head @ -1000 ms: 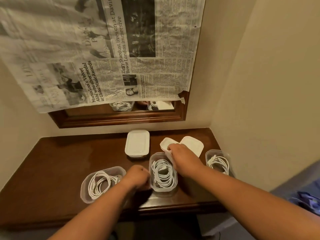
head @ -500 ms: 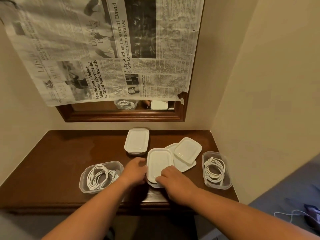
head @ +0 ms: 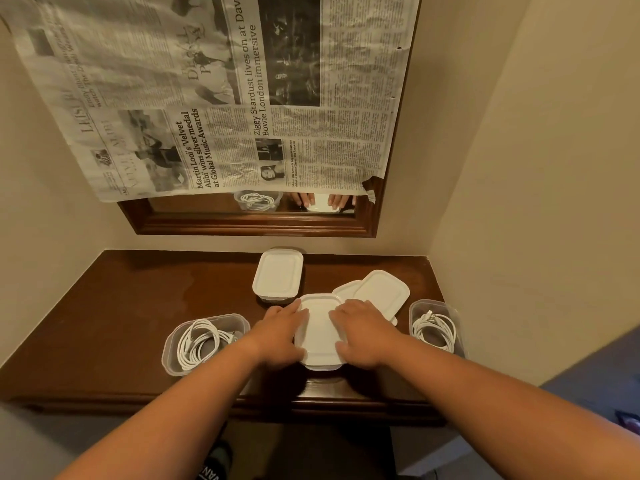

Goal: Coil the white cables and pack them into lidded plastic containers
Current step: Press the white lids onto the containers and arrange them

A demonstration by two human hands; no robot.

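Hanging over most of a wood-framed mirror (head: 249, 226), a newspaper sheet (head: 207, 98) fills the wall above a dark wooden bench (head: 104, 323) set into a cream-walled corner. At the middle of the bench's front edge stands the middle container (head: 323, 367), capped by a white lid (head: 318, 327). The left hand (head: 280, 336) lies along the lid's left rim and the right hand (head: 363, 332) along its right rim. Both have fingers nearly straight and flat, pressing on the lid, thumbs toward its near corners, with bare lid showing between them. Toward the front left sits an open container (head: 242, 320) holding a coiled white cable (head: 197, 344). At the bench's right edge a second open container (head: 450, 308) holds another coil (head: 433, 329). A lidded container (head: 277, 275) stands by the back edge. Two loose lids (head: 382, 289) lie overlapped just behind the right hand.
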